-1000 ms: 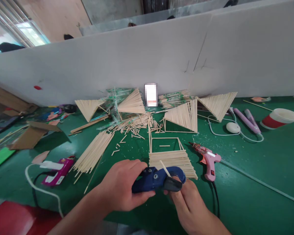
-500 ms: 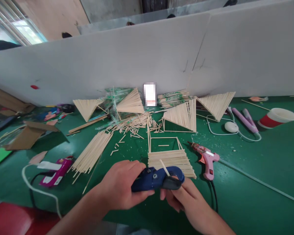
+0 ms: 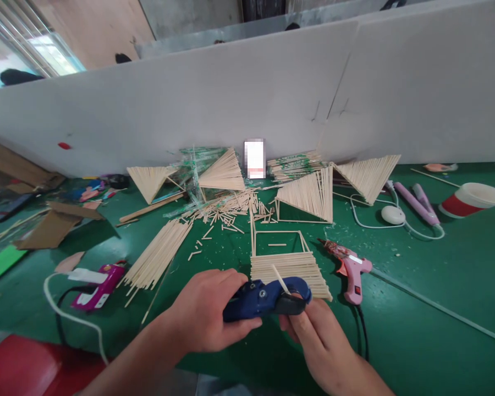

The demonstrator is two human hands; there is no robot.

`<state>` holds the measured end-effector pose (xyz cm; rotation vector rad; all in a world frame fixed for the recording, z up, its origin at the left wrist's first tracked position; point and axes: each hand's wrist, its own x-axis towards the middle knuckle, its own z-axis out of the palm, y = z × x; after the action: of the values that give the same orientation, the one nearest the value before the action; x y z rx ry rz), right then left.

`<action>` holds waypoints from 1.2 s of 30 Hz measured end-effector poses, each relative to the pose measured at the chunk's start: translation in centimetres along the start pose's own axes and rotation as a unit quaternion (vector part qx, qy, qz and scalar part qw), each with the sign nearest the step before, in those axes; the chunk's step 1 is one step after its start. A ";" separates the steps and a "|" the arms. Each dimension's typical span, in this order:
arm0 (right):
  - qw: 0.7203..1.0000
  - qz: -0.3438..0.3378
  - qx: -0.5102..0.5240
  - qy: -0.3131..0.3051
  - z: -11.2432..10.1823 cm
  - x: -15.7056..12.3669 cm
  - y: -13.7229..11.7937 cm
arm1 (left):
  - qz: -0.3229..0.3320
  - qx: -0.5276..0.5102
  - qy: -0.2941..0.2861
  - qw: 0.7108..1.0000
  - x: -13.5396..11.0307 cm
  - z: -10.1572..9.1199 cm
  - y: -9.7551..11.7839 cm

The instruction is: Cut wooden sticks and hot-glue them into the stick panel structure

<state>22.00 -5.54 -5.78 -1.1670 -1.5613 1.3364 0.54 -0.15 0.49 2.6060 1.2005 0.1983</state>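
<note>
My left hand (image 3: 208, 311) is wrapped round the handles of a blue pipe cutter (image 3: 247, 303). A thin wooden stick (image 3: 279, 275) passes through the cutter's jaws and pokes out above them. My right hand (image 3: 315, 330) is closed at the jaw end, its fingers pinching the stick's lower part, which is mostly hidden. Just beyond the cutter lies a flat frame of sticks (image 3: 289, 269), its near part covered by a row of sticks laid side by side. A pink glue gun (image 3: 350, 269) rests to the right of that frame.
A bundle of long sticks (image 3: 159, 258) lies left of my hands, near a magenta device (image 3: 101, 286) with cables. Cut stick pieces (image 3: 231, 209) are scattered ahead. Slatted stick structures (image 3: 307, 195) stand along the white partition (image 3: 214, 99). A paper cup (image 3: 472, 199) is at far right.
My right hand's fingers have shifted slightly and drawn closer together beneath the jaws. The stick remains in the cutter, and the whole view has moved a little.
</note>
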 end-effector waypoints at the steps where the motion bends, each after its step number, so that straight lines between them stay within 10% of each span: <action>1: 1.000 0.001 0.000 0.004 0.0 0.0 0.1 | 0.002 0.001 0.003 1.000 0.0 0.0 0.0; 10: 0.993 0.046 0.107 -0.003 0.3 0.4 -0.1 | 0.002 0.004 0.007 1.000 -0.2 0.4 -0.2; 17: 0.931 0.121 0.300 -0.167 -0.7 1.1 -0.9 | -0.005 -0.031 -0.012 0.999 0.0 0.4 -0.4; 24: 0.989 0.064 0.134 -0.023 -0.1 0.1 -0.5 | -0.010 -0.043 -0.005 0.999 0.0 0.2 -0.3; 36: 0.996 0.033 0.082 0.008 0.6 0.2 0.3 | 0.000 -0.017 -0.001 1.000 0.0 0.6 -0.3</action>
<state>21.42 -5.56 -6.17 -1.1319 -1.3839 1.4657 0.49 -0.04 -0.16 2.5758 1.1866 0.2155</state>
